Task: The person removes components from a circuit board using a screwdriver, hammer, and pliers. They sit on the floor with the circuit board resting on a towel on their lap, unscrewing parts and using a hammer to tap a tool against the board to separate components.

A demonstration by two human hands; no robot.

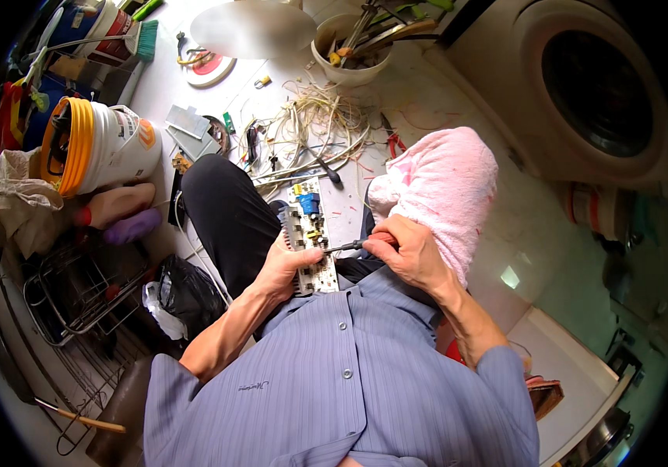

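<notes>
A long white circuit board (309,214) with a blue component, yellow parts and a black finned strip along its left side rests upright between my thighs, against my shirt front. My left hand (287,265) grips its lower left part, thumb over the board. My right hand (396,247) is closed round the dark handle of a slim tool (356,245), likely a screwdriver, whose tip reaches the board beside my left thumb. A pink towel (443,179) covers my right knee. Beyond my knees lie tangled pale wires (318,117) and red-handled pliers (395,144).
A washing machine (552,70) stands at upper right. Buckets (116,148), a broom (143,40), a wire rack (69,288) and black bags (190,300) line the left. A pail of tools (349,70) and metal plates (190,128) sit ahead; a pale tray (540,366) is at lower right.
</notes>
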